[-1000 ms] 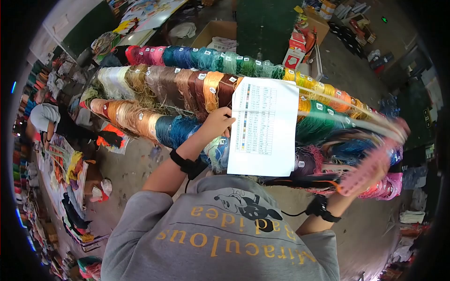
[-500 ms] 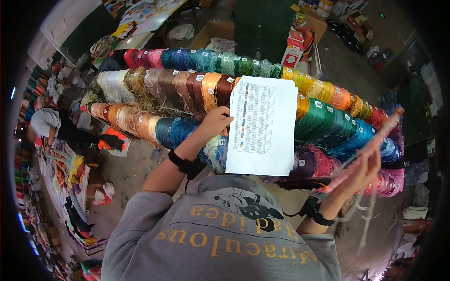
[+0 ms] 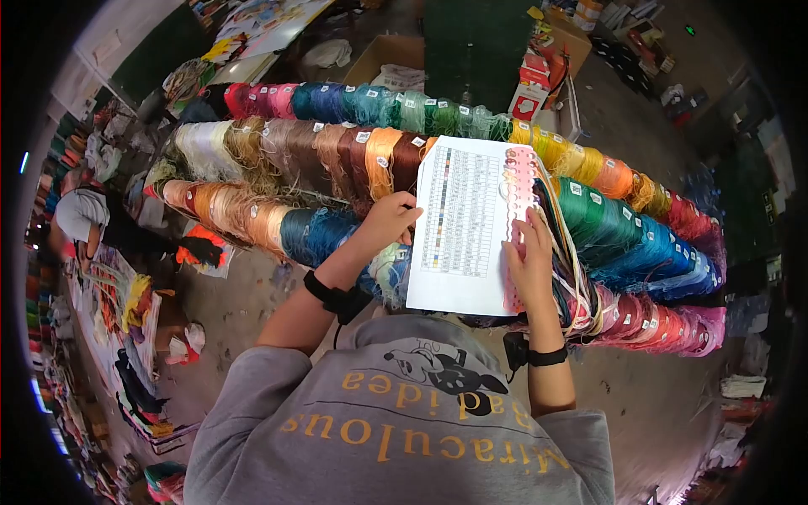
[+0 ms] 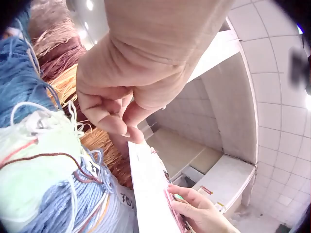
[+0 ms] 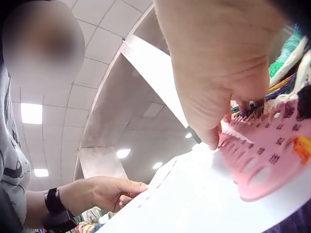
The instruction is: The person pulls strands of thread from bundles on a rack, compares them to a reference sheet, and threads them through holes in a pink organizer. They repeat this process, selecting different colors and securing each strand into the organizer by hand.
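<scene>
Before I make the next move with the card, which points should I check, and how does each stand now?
1. Left hand pinches the left edge of the paper chart: ok.
2. Right hand holds the pink card on the chart's right edge: ok.
3. Card holes matched to chart rows: cannot tell.
4. Card's strands free of the skeins: not ok, they drape over them.
5. Chart's printed side showing: ok.
</scene>
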A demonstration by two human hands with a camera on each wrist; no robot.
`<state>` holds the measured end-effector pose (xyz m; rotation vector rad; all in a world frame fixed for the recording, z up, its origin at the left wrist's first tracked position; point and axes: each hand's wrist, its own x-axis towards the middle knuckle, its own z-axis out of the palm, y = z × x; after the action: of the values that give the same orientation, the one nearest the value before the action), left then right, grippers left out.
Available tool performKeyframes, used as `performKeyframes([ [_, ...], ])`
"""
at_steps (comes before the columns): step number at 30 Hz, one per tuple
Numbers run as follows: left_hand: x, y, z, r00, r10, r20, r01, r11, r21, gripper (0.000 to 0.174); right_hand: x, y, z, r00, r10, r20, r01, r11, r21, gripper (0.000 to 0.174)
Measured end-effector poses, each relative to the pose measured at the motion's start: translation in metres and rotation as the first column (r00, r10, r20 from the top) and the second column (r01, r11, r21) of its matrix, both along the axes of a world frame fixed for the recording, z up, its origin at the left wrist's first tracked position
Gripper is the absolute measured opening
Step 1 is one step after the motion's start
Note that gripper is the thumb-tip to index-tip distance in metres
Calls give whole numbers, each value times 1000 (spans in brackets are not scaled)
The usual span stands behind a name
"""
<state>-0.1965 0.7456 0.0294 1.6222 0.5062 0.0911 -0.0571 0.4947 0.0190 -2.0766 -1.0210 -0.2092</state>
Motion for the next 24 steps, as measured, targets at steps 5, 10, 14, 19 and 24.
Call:
performKeyframes([
  [5,-2,10,4,999,38,18,-38,999,32,19,0,-8,10,1000,9,28,-9,1000,-9,34],
  [10,-11,65,25,992,83,91,-97,983,157,21,-2,-14,17,999,14,-34,-14,1000,-3,31],
  [14,-9,139,52,973,195,120,-216,957,194,20,-9,-16,24,1000,-8,-17,8,999,-35,32],
  [19,-5,251,74,919,376,118,-394,890,231,16,-14,-20,26,991,-82,-106,78,996,-45,34],
  [24,25,328,63,943,334,9,-297,827,477,16,-26,-19,43,972,-164,-168,156,986,-59,29],
])
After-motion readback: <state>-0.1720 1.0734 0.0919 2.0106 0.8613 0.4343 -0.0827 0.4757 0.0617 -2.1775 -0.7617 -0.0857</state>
